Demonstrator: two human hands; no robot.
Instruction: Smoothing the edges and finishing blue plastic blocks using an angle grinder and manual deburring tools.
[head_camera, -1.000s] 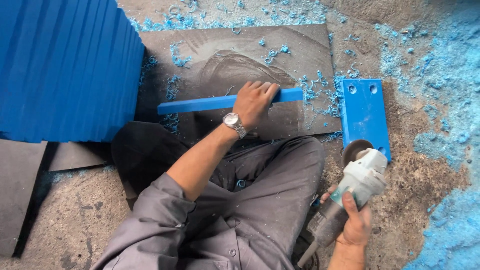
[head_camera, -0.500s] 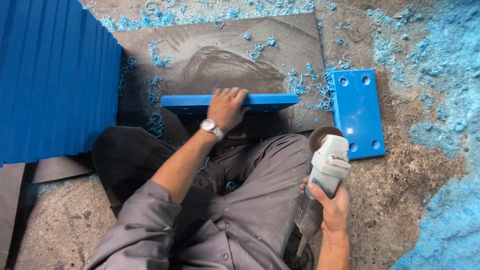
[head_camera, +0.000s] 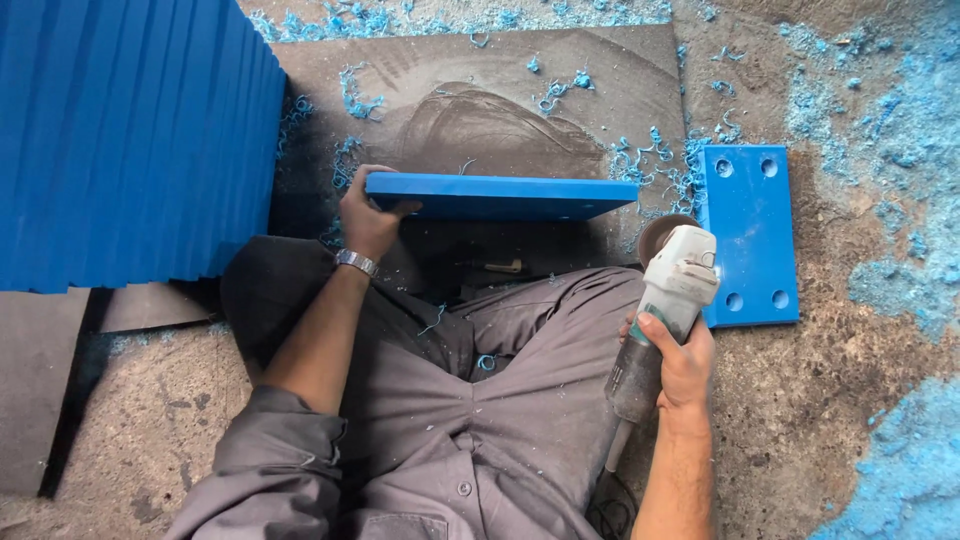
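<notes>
My left hand (head_camera: 368, 218) grips the left end of a blue plastic plate (head_camera: 500, 196), which stands on its edge over a dark mat (head_camera: 480, 90). A metal watch sits on that wrist. My right hand (head_camera: 678, 360) holds a grey angle grinder (head_camera: 668, 300) by its body, disc end pointing away from me, just right of the plate's right end. A second blue plate with several holes (head_camera: 748, 235) lies flat on the floor beside the grinder's head.
A tall stack of blue plates (head_camera: 130, 140) stands at the left. Blue shavings (head_camera: 900, 130) litter the concrete floor on the right and along the mat's far edge. My grey-trousered legs (head_camera: 480, 380) are folded below the plate. A dark sheet (head_camera: 40, 390) lies lower left.
My left hand slid from the plate's middle to its left end, and the plate tipped up onto its edge. The grinder moved a little closer to the plate's right end.
</notes>
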